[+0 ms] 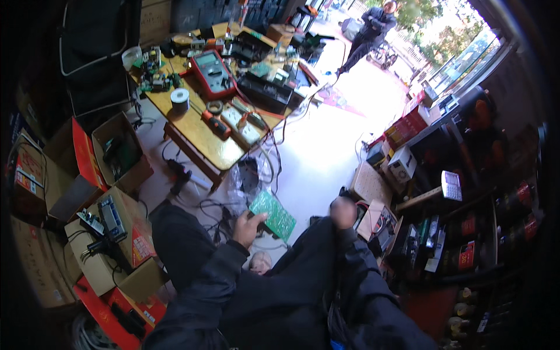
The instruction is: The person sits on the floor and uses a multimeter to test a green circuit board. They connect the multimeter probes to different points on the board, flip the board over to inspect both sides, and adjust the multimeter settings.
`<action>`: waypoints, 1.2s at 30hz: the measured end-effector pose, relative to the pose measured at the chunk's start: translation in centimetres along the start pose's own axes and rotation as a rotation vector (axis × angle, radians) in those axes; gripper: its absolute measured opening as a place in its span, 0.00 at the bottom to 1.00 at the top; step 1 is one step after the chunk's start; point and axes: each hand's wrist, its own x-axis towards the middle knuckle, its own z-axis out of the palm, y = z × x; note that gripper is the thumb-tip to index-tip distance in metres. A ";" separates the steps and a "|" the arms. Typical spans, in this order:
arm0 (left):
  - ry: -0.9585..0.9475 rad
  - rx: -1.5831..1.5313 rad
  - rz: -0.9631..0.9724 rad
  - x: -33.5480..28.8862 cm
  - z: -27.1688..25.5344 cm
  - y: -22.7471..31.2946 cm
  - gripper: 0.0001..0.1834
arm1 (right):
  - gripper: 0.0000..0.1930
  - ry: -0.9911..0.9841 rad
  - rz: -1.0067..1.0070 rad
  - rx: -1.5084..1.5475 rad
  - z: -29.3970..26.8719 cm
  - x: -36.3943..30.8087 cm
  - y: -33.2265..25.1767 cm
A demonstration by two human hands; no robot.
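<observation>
My left hand (246, 229) is closed on the near left edge of a green circuit board (272, 216), thumb on top. The board is held tilted between my knees, its face dotted with solder points. My right hand (343, 213) is by my right knee, smeared by motion. Something dark shows just beyond its fingers, and I cannot make out whether the hand holds it. Below the board, cables and a clear plastic bag (248, 175) lie on the floor.
Ahead stands a wooden table (201, 143) with a red multimeter (213, 74), a solder spool (180, 100), a power strip (240, 124) and several circuit boards. Open cardboard boxes (119, 146) crowd the left. Shelves and boxes line the right. A person (376, 26) stands outside the doorway.
</observation>
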 end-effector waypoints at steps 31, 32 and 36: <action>-0.157 0.153 -0.072 -1.4 3.5 1.1 0.22 | 0.55 -0.884 0.828 1.258 -10.6 6.9 -19.9; -0.167 0.165 -0.069 -1.4 3.7 1.2 0.21 | 0.55 -0.875 0.899 1.350 -10.7 6.8 -19.8; -0.277 0.180 -0.067 -1.9 4.5 1.6 0.24 | 0.52 -0.855 1.079 1.586 -11.0 6.0 -17.8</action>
